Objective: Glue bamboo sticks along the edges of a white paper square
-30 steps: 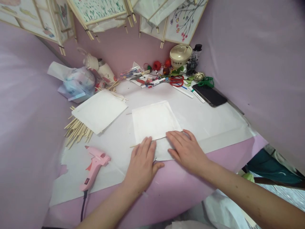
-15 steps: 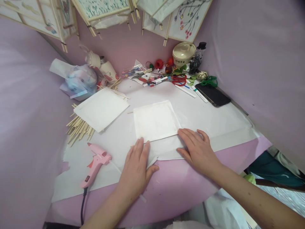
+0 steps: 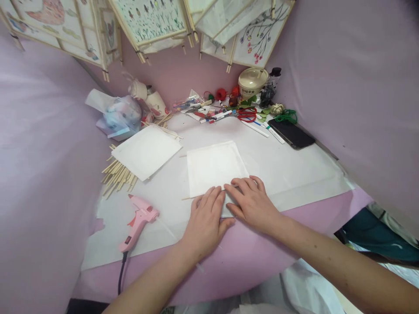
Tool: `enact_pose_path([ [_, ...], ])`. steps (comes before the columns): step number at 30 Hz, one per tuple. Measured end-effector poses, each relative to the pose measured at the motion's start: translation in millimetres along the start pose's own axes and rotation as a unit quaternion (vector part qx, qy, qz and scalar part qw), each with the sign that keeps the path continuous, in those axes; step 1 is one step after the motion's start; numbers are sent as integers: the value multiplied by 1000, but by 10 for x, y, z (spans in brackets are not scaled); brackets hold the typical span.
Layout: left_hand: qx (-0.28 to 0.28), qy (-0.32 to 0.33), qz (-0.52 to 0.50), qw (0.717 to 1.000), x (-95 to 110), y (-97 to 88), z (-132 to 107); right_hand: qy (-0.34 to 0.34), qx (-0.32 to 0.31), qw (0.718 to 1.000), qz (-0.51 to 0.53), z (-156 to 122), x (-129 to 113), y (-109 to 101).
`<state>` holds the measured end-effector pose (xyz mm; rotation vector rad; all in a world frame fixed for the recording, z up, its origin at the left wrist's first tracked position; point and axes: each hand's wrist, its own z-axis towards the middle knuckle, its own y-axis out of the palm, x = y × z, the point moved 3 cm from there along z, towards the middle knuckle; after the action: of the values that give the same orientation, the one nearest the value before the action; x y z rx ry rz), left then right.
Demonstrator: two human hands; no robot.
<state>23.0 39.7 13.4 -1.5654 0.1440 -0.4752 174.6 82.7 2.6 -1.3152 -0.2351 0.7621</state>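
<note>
A white paper panel lies flat in the middle of the table, with the tip of a thin stick showing at its lower left corner. My left hand rests palm down on the panel's near edge, fingers stretched out. Beside it, my right hand lies along the same edge, its fingers extended and slightly bent. The two hands nearly meet at the fingertips. Part of the near edge is hidden under them. To the left, apart from my hands, lies a pink hot glue gun.
Another white sheet covers a bundle of thin wooden sticks. Red-handled scissors, pens and a lidded bowl stand toward the back. A phone lies at the right. Painted paper lanterns hang above the table.
My hands have come closer together along the panel's near edge; the right one moved left and the left one moved right. The camera view has shifted slightly.
</note>
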Motion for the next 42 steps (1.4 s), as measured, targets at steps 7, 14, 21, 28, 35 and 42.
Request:
enact_pose_path([
  [7, 16, 16, 3, 1000, -141, 74, -147, -4, 15, 1000, -7, -85, 80, -39],
  [14, 26, -16, -9, 1000, -281, 57, -270, 1, 30, 999, -23, -184, 190, -50],
  [21, 12, -59, -35, 998, -356, 44, -357, 11, 33, 999, -40, -245, 237, -52],
  [28, -24, -101, -64, 993, -381, -23, -354, 5, 46, 998, -45, -237, 246, -51],
  [35, -29, -85, -95, 991, -42, -58, -386, 7, 29, 998, -49, -10, 578, -199],
  [42, -73, 138, -165, 974, 399, -316, -221, 146, 105, 979, -101, 541, 1055, -419],
])
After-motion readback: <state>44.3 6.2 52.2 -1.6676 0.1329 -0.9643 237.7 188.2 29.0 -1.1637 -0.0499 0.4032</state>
